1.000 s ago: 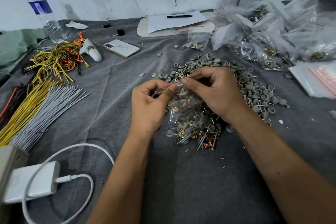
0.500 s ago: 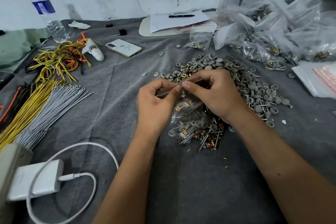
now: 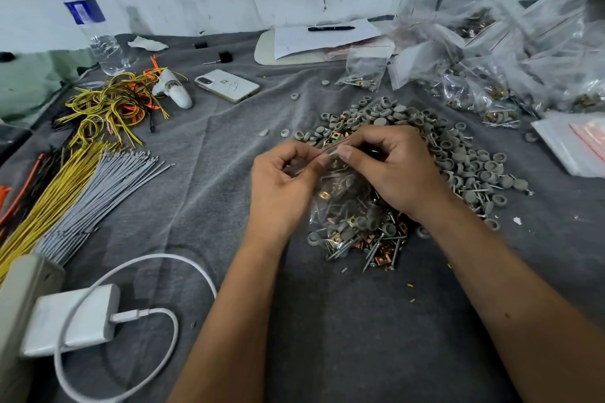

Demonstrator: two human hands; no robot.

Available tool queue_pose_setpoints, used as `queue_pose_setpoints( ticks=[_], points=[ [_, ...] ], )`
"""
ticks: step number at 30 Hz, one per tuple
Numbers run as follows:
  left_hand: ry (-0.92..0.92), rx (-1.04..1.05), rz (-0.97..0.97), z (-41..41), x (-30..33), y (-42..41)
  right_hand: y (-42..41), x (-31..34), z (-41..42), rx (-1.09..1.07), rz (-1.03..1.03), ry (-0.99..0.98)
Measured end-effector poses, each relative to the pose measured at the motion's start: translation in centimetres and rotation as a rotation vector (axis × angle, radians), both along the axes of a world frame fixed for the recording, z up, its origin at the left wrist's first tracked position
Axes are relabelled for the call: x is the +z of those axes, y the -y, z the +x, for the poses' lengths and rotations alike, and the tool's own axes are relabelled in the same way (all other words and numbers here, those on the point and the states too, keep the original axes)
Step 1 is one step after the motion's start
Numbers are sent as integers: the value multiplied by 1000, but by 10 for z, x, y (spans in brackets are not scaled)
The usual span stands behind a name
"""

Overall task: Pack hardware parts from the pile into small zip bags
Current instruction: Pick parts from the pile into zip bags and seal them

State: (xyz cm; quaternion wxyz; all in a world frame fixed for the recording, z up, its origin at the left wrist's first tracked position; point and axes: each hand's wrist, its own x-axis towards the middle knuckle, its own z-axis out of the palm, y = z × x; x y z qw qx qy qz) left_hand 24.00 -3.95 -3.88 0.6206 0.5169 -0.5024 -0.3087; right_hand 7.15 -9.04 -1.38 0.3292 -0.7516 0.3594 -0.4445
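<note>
Because the bag (image 3: 340,193) already holds parts, you pinch its top strip with left hand (image 3: 281,186) and right hand (image 3: 393,170), likely sealing it. It hangs over the pile (image 3: 465,160), so spills land there.

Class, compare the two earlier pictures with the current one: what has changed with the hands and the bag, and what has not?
Almost nothing moved. Both hands, left and right, pinch the bag at its top edge as before, thumbs close together, over the pile. The bag stays filled and hanging above the parts. Only the camera shifted slightly.
</note>
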Motion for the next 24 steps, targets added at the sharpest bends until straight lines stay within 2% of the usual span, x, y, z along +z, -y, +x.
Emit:
queue_pose_setpoints(
  ticks=[4,8,11,13,16,18,20,22,24],
  points=[
    [150,-5,6,-1,0,0,-2,1,-1,31,-87,-75],
    [107,-22,-15,-2,0,-2,-4,3,-1,43,-179,-76],
    [-13,-37,-25,-7,3,-4,-6,6,1,30,-187,8],
    [-169,-52,-3,-7,5,-4,-6,7,0,-23,-178,100],
    [-370,-193,68,-5,6,-8,-4,9,-6,-99,-84,280],
    [-229,-264,86,-12,5,-12,-6,11,-7,-144,-25,376],
    [-36,-245,63,-21,5,-12,-7,16,-7,-189,-21,430],
    [-8,-144,30,-31,10,-7,-6,21,-10,-131,21,506],
    [-58,-29,15,-40,23,6,-2,24,-17,-110,56,467]
  ],
)
